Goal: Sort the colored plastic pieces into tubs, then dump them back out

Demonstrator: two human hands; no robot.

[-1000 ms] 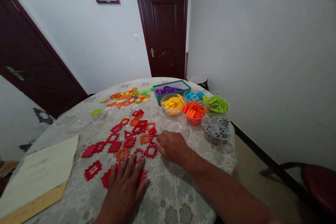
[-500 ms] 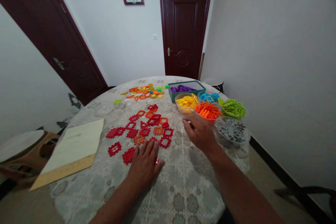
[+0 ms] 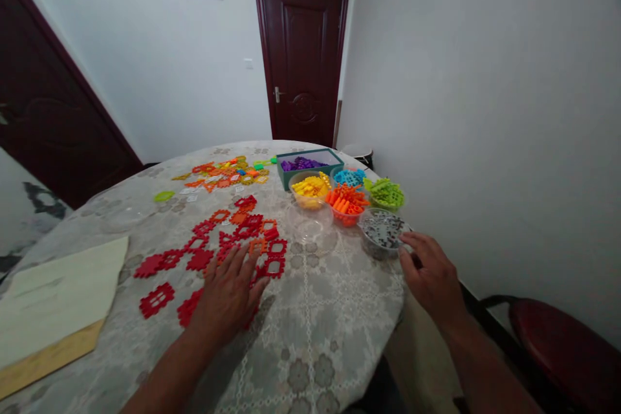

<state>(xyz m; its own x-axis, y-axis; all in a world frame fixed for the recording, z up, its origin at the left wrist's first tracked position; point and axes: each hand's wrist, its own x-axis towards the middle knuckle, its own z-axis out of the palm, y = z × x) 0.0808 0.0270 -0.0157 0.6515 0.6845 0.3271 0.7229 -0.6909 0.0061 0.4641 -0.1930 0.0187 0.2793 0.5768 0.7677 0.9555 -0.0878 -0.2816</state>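
My left hand (image 3: 230, 291) lies with spread fingers over the near part of the red and orange toothed pieces (image 3: 200, 260), covering some of them. My right hand (image 3: 429, 268) is at the right rim of the bowl of grey pieces (image 3: 382, 228), its thumb and index finger curled near the rim. Whether the fingertips touch or pinch the rim is too small to tell. Left of that bowl stands a clear round container (image 3: 310, 226). Bowls of orange (image 3: 347, 202), yellow (image 3: 311, 187), blue (image 3: 348, 177) and green pieces (image 3: 385, 193) stand beyond.
A green-edged box (image 3: 310, 158) holds purple pieces at the back. More orange and yellow pieces (image 3: 226, 173) lie at the far left. Paper sheets (image 3: 58, 297) rest on the left side. A red stool (image 3: 563, 343) stands right of the table (image 3: 310, 317).
The view has turned right. My right hand has moved from the clear container beside the yellow and orange bowls to the grey bowl's right rim. My left hand stays over the red pieces.
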